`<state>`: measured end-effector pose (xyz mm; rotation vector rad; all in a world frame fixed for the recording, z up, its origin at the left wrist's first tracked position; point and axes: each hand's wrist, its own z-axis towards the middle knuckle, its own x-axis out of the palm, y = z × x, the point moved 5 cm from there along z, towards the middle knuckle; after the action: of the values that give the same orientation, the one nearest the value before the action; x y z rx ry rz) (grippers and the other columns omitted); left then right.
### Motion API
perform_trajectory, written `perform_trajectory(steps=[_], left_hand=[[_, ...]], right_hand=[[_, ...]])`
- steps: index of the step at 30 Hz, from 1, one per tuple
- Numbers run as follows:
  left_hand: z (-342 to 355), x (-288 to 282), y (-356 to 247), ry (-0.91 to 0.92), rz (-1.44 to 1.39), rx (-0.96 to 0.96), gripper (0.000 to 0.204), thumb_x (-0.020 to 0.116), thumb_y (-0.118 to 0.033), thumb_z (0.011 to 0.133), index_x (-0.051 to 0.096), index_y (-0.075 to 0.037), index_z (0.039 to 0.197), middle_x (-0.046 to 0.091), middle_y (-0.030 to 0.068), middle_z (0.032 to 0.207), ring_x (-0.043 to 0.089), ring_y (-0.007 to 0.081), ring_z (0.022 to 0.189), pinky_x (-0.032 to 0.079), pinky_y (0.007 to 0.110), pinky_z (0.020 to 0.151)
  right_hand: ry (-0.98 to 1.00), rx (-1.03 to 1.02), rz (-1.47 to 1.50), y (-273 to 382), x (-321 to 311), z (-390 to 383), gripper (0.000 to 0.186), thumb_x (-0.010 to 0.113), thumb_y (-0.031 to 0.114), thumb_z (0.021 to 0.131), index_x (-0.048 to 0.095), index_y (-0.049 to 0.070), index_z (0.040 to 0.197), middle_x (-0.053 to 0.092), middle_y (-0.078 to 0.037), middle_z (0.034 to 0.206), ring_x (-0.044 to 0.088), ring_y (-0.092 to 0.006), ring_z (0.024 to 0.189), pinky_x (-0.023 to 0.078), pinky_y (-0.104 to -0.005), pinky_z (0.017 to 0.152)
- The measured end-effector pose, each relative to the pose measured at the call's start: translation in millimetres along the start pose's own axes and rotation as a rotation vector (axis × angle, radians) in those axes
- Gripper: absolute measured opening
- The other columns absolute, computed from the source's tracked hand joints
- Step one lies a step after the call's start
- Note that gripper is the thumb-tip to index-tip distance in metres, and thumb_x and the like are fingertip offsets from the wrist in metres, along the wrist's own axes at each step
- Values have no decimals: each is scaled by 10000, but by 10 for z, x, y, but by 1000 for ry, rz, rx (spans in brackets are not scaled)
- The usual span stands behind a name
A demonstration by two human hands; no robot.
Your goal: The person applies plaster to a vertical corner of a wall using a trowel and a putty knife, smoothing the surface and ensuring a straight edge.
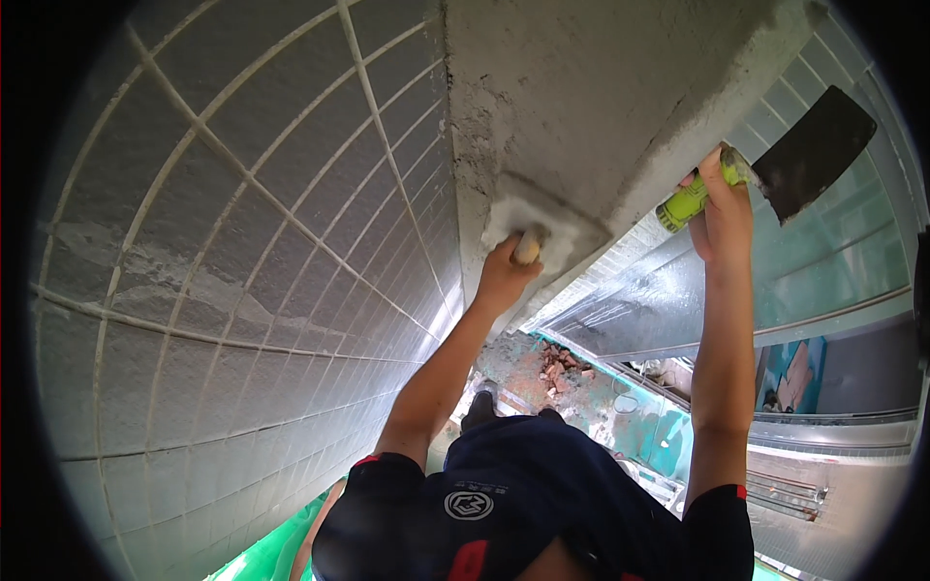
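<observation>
My left hand [506, 279] is closed around the pale knob-like handle of a plastering float [567, 230]. The float's flat, cement-smeared plate lies against the grey mortar surface [572, 87], near its lower end. Off to the right, my right hand [727, 218] grips a trowel [819, 155] by its bright green handle. The trowel's broad dark blade points up and to the right, apart from the mortar, in front of a glass pane. Any mortar under the float is hidden by its plate.
A grey tiled wall [262, 194] with pale joints borders the mortar on the left. Glass panes [833, 252] in a metal frame stand at the right. Broken reddish rubble [562, 368] lies on the floor below, beside green sheeting [664, 436]. More green material [262, 542] shows lower left.
</observation>
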<state>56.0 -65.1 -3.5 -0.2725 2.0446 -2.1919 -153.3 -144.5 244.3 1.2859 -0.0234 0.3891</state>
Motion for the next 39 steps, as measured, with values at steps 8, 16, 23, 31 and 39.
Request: perform_trajectory(steps=[8, 16, 23, 31, 39], left_hand=[[-72, -232, -1593, 115, -196, 92, 389, 691, -81, 793, 568, 4, 1152, 638, 55, 1028, 576, 113, 890, 466, 270, 787], [-437, -489, 1417, -64, -324, -365, 425, 554, 123, 590, 606, 39, 1003, 629, 51, 880, 602, 168, 797, 478, 285, 717], [-557, -424, 3395, -255, 94, -533, 408, 619, 53, 654, 636, -13, 1056, 639, 78, 831, 565, 168, 732, 447, 306, 661], [-266, -46, 2818, -252, -105, -428, 309, 625, 113, 672, 614, 1, 959, 551, -9, 848, 482, 138, 748, 398, 274, 682], [-186, 141, 779, -53, -587, -404, 266, 662, 51, 762, 603, -50, 1001, 587, 20, 869, 540, 114, 731, 371, 213, 577]], right_hand=[[13, 20, 11, -2, -24, 17, 345, 716, 316, 842, 570, 37, 984, 576, -45, 768, 570, -151, 696, 476, -285, 651], [19, -6, -20, 35, -26, -14, 352, 707, 338, 846, 576, 37, 973, 589, -46, 766, 573, -150, 689, 468, -277, 649], [62, -10, -71, 107, 94, -18, 302, 620, 339, 910, 594, 42, 961, 598, -30, 777, 570, -124, 707, 461, -264, 658], [149, 23, -77, 88, 6, 45, 310, 566, 364, 937, 585, 63, 1009, 599, -20, 836, 570, -125, 768, 453, -271, 712], [135, 29, 9, 39, 2, 43, 263, 573, 343, 939, 594, 86, 993, 585, 9, 817, 559, -110, 773, 442, -262, 712]])
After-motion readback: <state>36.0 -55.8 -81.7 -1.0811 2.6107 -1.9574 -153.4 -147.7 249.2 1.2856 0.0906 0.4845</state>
